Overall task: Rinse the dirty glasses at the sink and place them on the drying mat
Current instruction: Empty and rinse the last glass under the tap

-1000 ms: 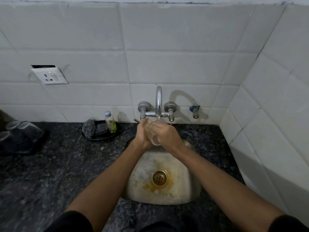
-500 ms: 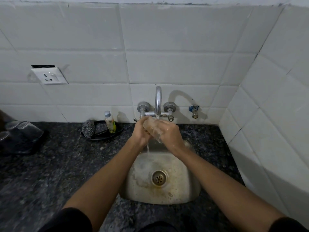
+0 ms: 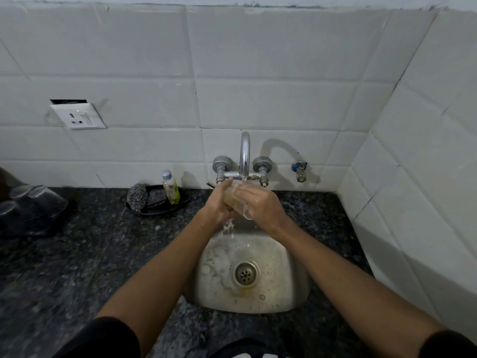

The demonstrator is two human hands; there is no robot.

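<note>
Short black sleeves (image 3: 103, 339) are worn, w/ both forearms (image 3: 160, 275) left bare; hands (image 3: 260, 202) are seen wet.

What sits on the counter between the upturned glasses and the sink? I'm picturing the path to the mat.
In the head view, a dark dish lies there, holding a scrubber and a small bottle; nearer, the counter is bare.

Left hand (image 3: 219, 202) and right hand (image 3: 260, 204) hold a glass (image 3: 236, 202) under the running tap (image 3: 244, 153) above the sink (image 3: 284, 293).
</note>
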